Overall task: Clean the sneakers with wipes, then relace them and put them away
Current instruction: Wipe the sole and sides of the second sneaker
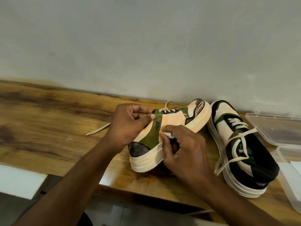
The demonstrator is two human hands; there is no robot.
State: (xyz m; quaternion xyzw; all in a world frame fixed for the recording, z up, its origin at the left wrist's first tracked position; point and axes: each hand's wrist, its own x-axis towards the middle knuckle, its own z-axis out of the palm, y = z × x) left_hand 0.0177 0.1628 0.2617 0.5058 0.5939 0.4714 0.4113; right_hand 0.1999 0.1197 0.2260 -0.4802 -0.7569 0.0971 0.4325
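Left hand (128,126) grips the collar of the near sneaker (169,132) from the 9 o'clock side, thumb pressed flat on the olive side panel, other fingers curled over the opening. That sneaker sits centre frame, tipped on its side, toe toward 1 o'clock, heel toward 7, sole edge resting on the wooden table (48,115). Right hand (182,149) comes in from 5 o'clock, fingers curled and pinching a small white wipe (167,134) against the sneaker's side just above the midsole. One loose lace end (99,128) trails on the table toward 9 o'clock. Second sneaker (241,147) stands upright at 3 o'clock, just beside the first, toe toward 12, laces slack and draped over its side. Clear plastic box (276,128) at the far 3 o'clock edge, lid open, contents hard to tell
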